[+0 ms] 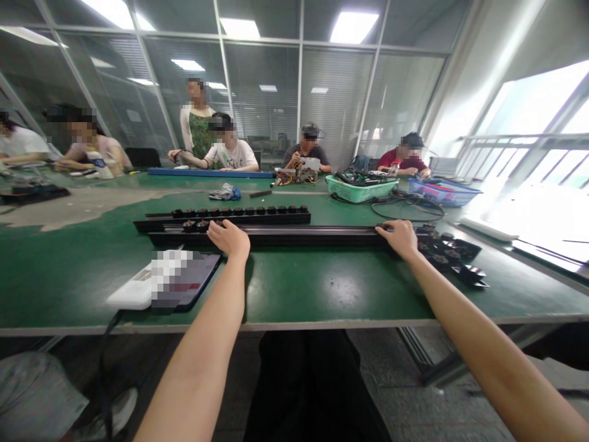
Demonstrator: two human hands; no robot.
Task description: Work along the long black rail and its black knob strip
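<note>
Reaching across the green workbench [294,288], a person has both hands on a long black rail [313,236] lying crosswise just in front of them, its length running left to right. The left hand [229,239] sits palm down with its fingers curled over the rail, close to two round black sockets [196,226]. The right hand [400,238] grasps further along, nearer the rail's right end and some loose black pieces [446,253]. How firm either grip is, I cannot tell. A second rail [225,218] lies just behind, parallel.
</note>
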